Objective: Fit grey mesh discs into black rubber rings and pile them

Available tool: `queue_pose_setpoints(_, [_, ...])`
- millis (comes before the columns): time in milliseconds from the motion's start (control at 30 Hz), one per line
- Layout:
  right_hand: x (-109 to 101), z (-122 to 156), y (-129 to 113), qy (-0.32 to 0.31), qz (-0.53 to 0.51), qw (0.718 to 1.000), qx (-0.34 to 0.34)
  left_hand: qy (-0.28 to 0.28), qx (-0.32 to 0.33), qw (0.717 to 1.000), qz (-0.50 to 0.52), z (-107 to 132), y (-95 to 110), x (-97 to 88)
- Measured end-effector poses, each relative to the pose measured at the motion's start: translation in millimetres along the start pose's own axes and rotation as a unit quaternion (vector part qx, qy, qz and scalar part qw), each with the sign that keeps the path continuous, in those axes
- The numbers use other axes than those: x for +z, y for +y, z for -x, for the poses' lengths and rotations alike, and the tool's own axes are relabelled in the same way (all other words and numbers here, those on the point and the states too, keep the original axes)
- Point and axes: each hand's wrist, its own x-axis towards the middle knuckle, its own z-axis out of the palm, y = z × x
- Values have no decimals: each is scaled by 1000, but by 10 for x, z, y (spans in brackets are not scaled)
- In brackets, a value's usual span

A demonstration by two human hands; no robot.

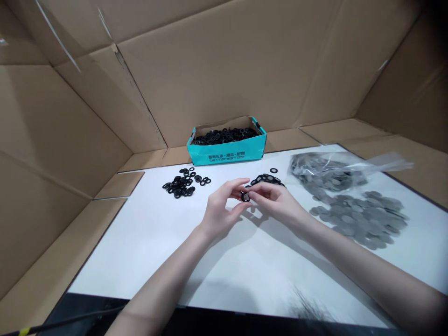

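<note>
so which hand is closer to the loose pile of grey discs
Right. The right hand sits just left of the grey discs, apart from them. The left hand is farther left, on the other side of the black ring that both hands pinch.

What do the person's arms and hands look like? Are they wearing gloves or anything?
No gloves. The left hand and right hand are bare. The left arm and right arm are bare too: no sleeves, watch, bracelet or rings show.

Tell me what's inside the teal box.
Black rings fill the teal box, heaped near its rim. The box floor and lower layers are hidden by the front wall.
</note>
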Motion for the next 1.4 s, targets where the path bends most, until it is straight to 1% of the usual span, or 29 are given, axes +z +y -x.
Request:
queue_pose_setpoints(100, [-3,36,14,-30,5,1000,6,4,4,1000,-5,10,14,22])
queue_pose_setpoints(167, [-10,53,15,-25,12,1000,-7,0,8,1000,-17,4,27,18])
queue_pose_setpoints(233, [-25,67,10,-10,41,998,-36,-13,3,1000,-19,-13,47,0])
queue_pose_setpoints(333, [-53,83,7,9,117,988,-103,-39,-50,998,10,-45,87,-32])
queue_pose_setpoints(433, [-73,89,15,9,169,973,-156,-68,-116,990,44,-62,122,-45])
queue_pose_setpoints(533, [-77,92,16,5,185,968,-171,-87,-152,982,71,-67,140,-40])
queue_pose_setpoints(667, [-78,99,6,2,191,966,-176,-83,-164,979,90,-74,156,-33])
queue_pose_setpoints(767, [-83,103,24,-4,211,960,-186,-72,-158,981,88,-80,160,-34])
queue_pose_setpoints(933, [-85,110,85,15,227,946,-232,-68,-122,988,60,-83,141,-56])
queue_pose_setpoints(1033, [-81,119,89,20,229,944,-235,-88,-98,991,26,-74,118,-80])
queue_pose_setpoints(1133, [-85,124,72,9,231,947,-224,-109,-64,992,-24,-64,91,-106])
queue_pose_setpoints(1233, [-98,122,61,0,231,946,-228,-125,-30,989,-70,-63,75,-128])
queue_pose_setpoints(1333, [-107,123,57,-2,231,946,-229,-143,-8,986,-88,-76,87,-150])
queue_pose_setpoints(1400, [-109,128,54,-5,228,948,-221,-154,-6,984,-92,-88,107,-166])
